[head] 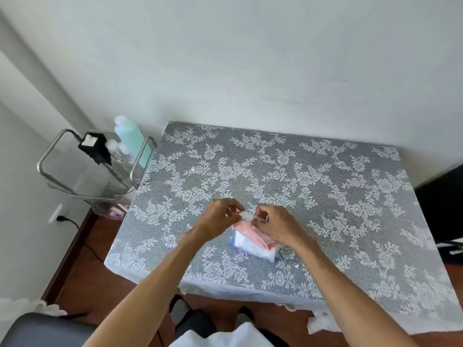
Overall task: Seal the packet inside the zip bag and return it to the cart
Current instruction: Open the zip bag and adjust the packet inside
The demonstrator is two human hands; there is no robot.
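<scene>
Pinching zip bag (246, 217) top, left hand (220, 216), right hand (274, 225), packet (253, 242) inside

A: The tablecloth (313, 186)?
B: Grey mesh with white lace flowers and leaves

A: The packet (253, 242) near us?
B: Pink on top, white below, blue at the left edge

A: On the far left?
B: A silver cart (53, 177), a pale mint bottle (130, 139), a black box (96, 146) with white inside

A: The floor (82, 279)?
B: Reddish brown

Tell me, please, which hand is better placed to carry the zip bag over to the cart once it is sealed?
Left, probably. The cart stands off the table's left edge, nearer the left hand. The right hand would have to cross over. Both pinch the zip bag's top.
</scene>
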